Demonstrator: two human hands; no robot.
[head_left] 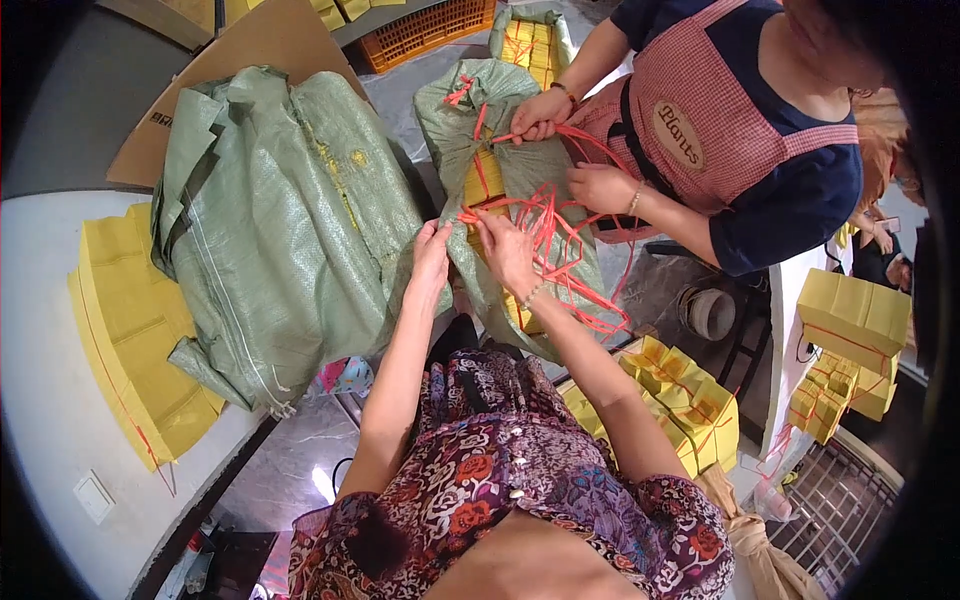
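A green woven sack (505,150) packed with yellow bundles stands in front of me, its mouth laced with red plastic string (560,250). My left hand (432,252) presses on the sack's cloth near the opening. My right hand (503,250) pinches the red string at the sack's mouth. Across the sack, a person in a pink checked apron holds the same string with one hand (540,115) up on the sack and the other hand (600,187) lower down. Loops of loose string hang down the sack's right side.
A second, fuller green sack (290,220) lies on the white table (50,430) at my left, beside a stack of flat yellow bundles (130,330). More tied yellow bundles (690,400) sit at my right. An orange crate (425,30) and cardboard (270,40) stand behind.
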